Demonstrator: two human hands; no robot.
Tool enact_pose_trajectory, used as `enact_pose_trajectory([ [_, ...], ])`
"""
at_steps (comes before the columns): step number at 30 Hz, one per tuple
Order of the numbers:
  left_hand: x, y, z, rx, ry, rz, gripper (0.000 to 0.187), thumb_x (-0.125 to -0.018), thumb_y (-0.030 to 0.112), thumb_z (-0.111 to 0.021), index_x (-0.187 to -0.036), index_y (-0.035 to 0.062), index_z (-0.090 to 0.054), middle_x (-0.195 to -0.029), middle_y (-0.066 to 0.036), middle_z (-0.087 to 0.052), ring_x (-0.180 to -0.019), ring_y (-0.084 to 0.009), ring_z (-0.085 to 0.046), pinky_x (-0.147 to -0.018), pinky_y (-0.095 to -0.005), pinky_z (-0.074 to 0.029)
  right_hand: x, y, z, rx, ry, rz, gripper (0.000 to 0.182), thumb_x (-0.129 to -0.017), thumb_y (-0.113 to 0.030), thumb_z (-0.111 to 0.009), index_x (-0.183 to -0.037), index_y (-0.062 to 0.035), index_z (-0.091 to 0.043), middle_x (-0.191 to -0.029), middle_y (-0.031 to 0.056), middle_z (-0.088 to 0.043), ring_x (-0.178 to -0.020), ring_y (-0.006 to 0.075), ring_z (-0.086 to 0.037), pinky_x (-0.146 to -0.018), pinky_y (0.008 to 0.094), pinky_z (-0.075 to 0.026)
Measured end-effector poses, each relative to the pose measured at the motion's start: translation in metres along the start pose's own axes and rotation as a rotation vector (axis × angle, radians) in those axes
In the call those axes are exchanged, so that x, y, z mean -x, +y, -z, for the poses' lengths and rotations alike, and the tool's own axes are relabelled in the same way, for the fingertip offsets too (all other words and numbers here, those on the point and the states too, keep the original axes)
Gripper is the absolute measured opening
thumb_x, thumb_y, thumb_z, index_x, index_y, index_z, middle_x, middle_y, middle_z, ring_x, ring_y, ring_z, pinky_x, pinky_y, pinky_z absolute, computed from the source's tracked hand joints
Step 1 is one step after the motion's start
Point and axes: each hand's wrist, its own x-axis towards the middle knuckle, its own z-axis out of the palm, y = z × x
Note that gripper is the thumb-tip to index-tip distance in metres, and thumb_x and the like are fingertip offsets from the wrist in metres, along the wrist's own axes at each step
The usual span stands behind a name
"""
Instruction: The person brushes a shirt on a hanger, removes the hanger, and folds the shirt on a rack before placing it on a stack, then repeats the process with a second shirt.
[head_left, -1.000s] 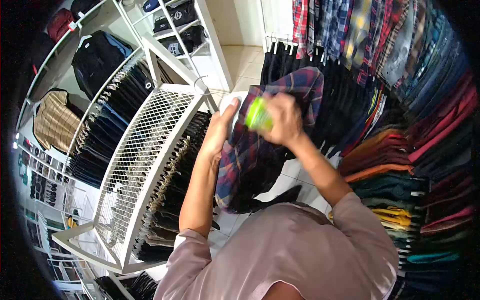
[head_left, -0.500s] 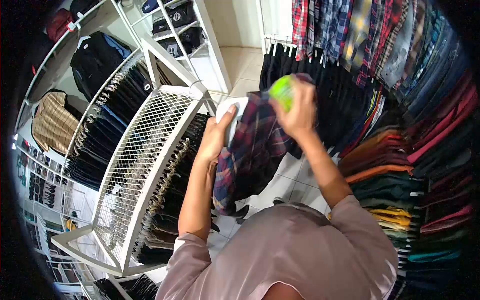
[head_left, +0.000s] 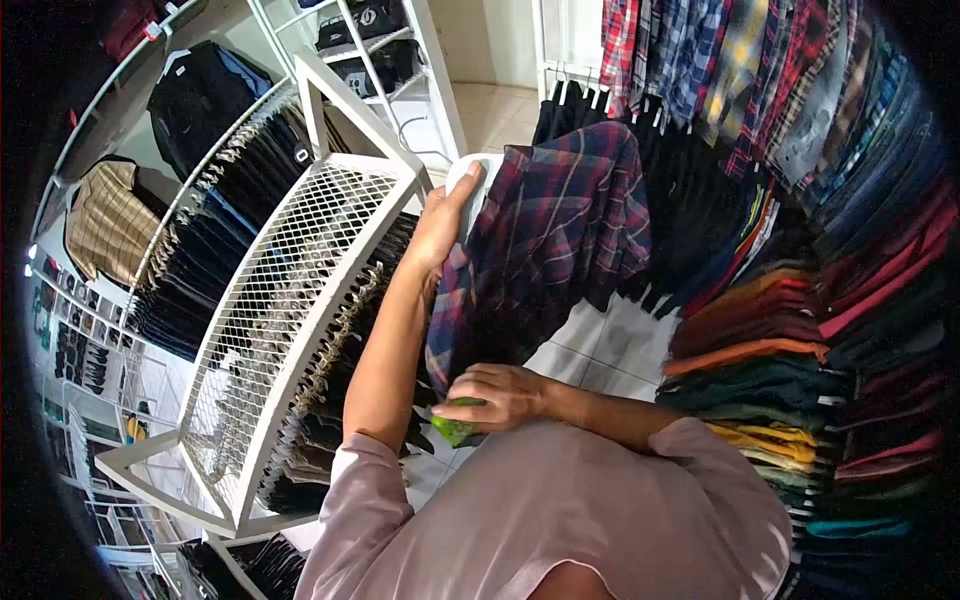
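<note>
A dark red-and-navy plaid shirt hangs spread out in front of me. My left hand grips it at its upper left edge, thumb on top of a flat white piece that lies against the fabric; the other fingers are mostly hidden underneath. Close to my chest, by the shirt's lower left end, my right hand is closed around a small bright green object. Its kind I cannot tell, as the fingers cover much of it.
To the left stands a white rack with a mesh top, dark garments hanging beneath. Black trousers and plaid shirts hang ahead. Colourful folded or hung clothes line the right side. White shelves with caps stand at the back.
My right hand has swept the green object from the shirt's upper right down toward my chest at the lower left. The shirt's far side now spreads out to the right; my left hand keeps its grip.
</note>
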Motion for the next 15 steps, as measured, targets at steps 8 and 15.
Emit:
enact_pose_trajectory([
  [8,0.02,-0.018,0.003,0.02,-0.005,-0.106,0.045,-0.102,0.045,-0.063,-0.11,0.002,-0.073,-0.086,-0.001,-0.07,-0.071,-0.0078,-0.06,-0.066,-0.0234,-0.046,0.018,0.156,0.165,0.884,0.78,-0.748,0.068,-0.092,-0.038,-0.076,-0.143,-0.0011,-0.051,-0.12,0.0221,-0.052,-0.111,0.0396,-0.055,-0.096,0.0483,-0.047],
  [15,0.028,-0.018,0.003,-0.115,0.022,-0.145,0.045,-0.103,0.042,-0.062,-0.106,-0.0012,-0.074,-0.086,-0.001,-0.07,-0.073,-0.0086,-0.059,-0.068,-0.0245,-0.045,-0.026,0.082,0.152,0.77,0.572,-0.542,0.074,-0.086,-0.031,-0.082,-0.144,0.0021,-0.05,-0.12,0.0206,-0.054,-0.111,0.0371,-0.055,-0.096,0.0456,-0.046],
])
